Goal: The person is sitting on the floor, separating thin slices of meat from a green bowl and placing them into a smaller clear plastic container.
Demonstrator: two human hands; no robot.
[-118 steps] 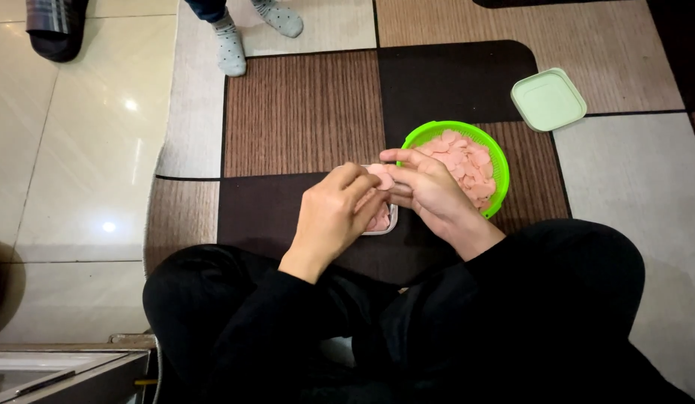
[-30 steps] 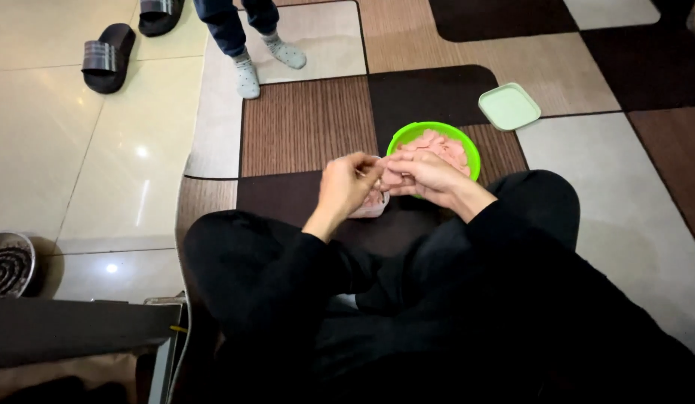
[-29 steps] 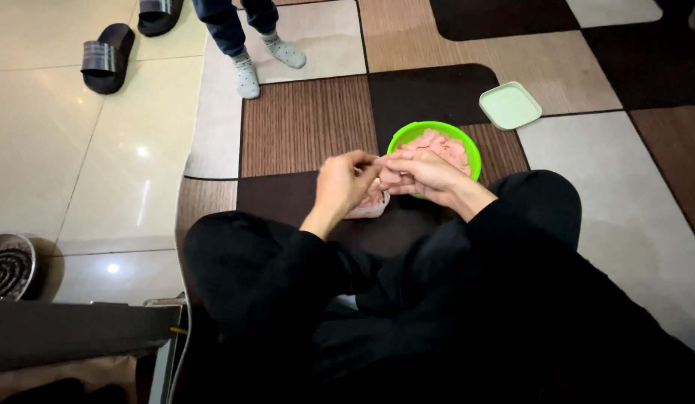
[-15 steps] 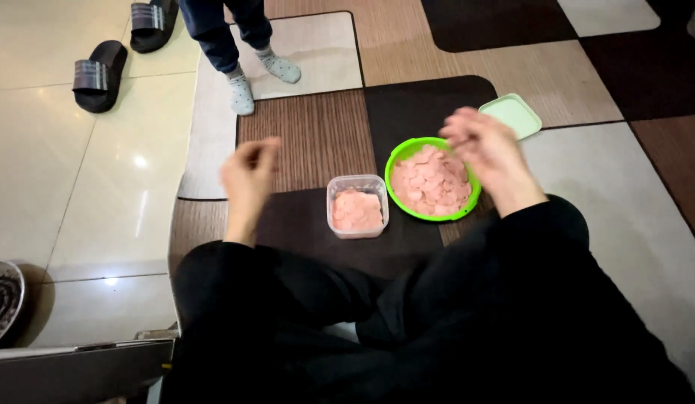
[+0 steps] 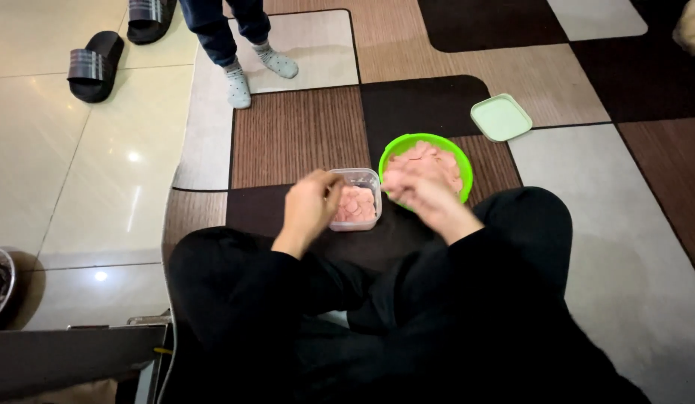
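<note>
A small clear plastic box [image 5: 355, 202] with pink slices in it stands on the rug in front of my crossed legs. Beside it on the right is a green bowl [image 5: 461, 161] full of the same pink slices. My left hand [image 5: 311, 203] is blurred and touches the box's left side, fingers curled. My right hand [image 5: 416, 191] is blurred too and hovers over the near rim of the bowl; whether it holds a slice cannot be seen.
A pale green lid [image 5: 500, 117] lies on the rug beyond the bowl. Another person's legs in grey socks [image 5: 239, 88] stand at the rug's far edge. Black slippers [image 5: 95, 64] lie on the tiled floor at the left.
Half a second ago both hands were raised and spread wide apart. They have come back down, the left to the box, the right to the bowl. The camera moved closer.
</note>
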